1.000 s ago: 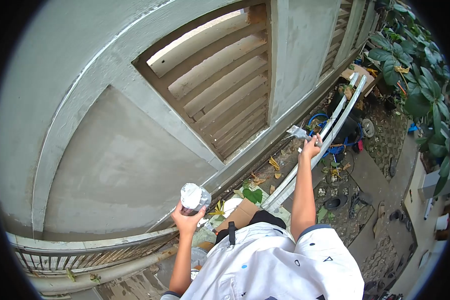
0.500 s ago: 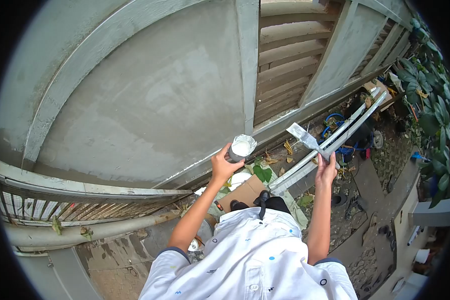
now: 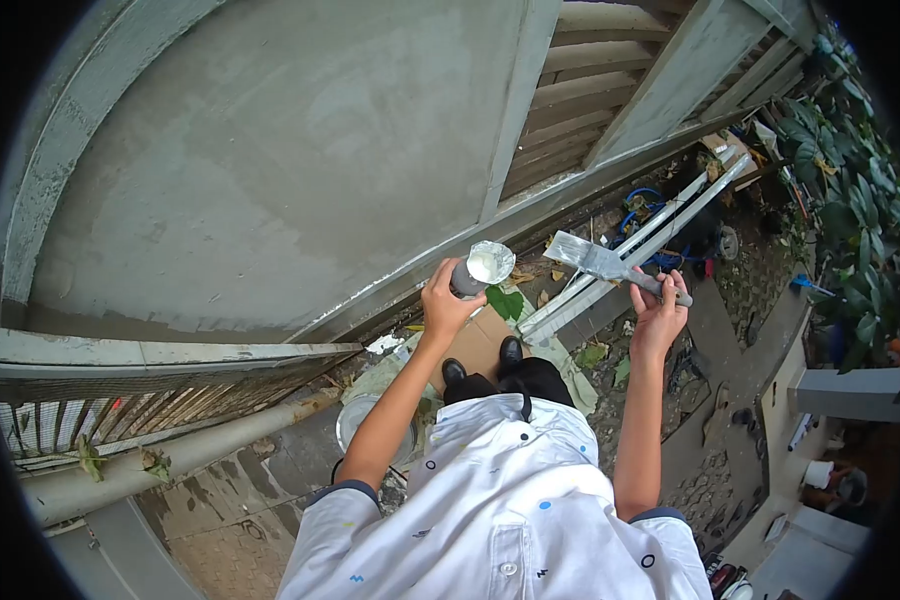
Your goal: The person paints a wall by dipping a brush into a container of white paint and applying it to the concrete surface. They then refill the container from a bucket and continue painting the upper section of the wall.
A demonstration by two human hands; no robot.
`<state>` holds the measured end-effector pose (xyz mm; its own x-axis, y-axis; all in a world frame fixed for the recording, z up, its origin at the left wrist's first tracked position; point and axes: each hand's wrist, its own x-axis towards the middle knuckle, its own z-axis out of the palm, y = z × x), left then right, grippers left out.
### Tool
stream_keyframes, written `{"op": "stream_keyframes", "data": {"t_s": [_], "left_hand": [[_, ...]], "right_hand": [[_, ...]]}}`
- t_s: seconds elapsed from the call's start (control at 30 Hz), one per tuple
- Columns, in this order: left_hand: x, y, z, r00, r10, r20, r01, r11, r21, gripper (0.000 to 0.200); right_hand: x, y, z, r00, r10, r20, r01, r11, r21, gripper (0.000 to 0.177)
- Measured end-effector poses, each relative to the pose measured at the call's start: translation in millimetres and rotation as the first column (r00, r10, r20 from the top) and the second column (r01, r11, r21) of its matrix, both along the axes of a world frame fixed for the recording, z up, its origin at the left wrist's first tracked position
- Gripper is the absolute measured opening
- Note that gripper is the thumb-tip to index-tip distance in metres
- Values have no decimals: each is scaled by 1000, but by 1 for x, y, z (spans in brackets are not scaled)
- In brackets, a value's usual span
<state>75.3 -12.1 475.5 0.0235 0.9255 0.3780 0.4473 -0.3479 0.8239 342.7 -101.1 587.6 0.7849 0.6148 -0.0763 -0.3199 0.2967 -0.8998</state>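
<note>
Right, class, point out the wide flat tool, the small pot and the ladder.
wide flat tool [image 3: 582, 254], head view, on its grey blade.
small pot [image 3: 489, 262], head view, on the white contents at its mouth.
ladder [image 3: 692, 206], head view, on one pale rail.

Looks steeply down along a grey wall [image 3: 270, 150] with louvres [image 3: 590, 90], past a white shirt [image 3: 510, 510] to black shoes [image 3: 510, 352] on cardboard [image 3: 473, 348]. Grips a cup [image 3: 482, 265] of white paint in the raised left hand [image 3: 442, 300], and a wide brush [image 3: 598, 262] by its handle in the right hand [image 3: 660, 310], its grey-coated head pointing towards the cup but apart from it. Shows far below a bucket [image 3: 355, 420] by the left forearm, white rails [image 3: 660, 215] leaning along the wall's foot, and plants [image 3: 855, 200] at the right.
</note>
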Motion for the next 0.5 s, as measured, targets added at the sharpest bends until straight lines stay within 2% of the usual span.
{"op": "stream_keyframes", "data": {"t_s": [0.07, 0.13, 0.2, 0.27, 0.5], "left_hand": [[-2, 0, -2, 1000, 0, 15, 1, 999, -32, 54], [-5, -1, 4, 999, -22, 31, 23, 999, -27, 53], [-9, -1, 7, 998, -53, 36, 54, 998, -38, 55], [-11, -2, 10, 998, -56, 2, 56, 996, 69, 59], [-15, -8, 15, 998, -53, -46, 59, 991, 120, 62]], "right_hand": [[-16, -2, 7, 995, 29, 91, -27, 999, -17, 29], [-35, -3, 20, 993, 42, 109, -40, 999, -13, 26], [-48, -3, 29, 976, 115, 184, -112, 993, -29, 19], [-63, 0, 37, 970, 150, 193, -146, 989, -38, 16], [-87, 11, 39, 924, 322, 208, -299, 945, -135, 17]]}}
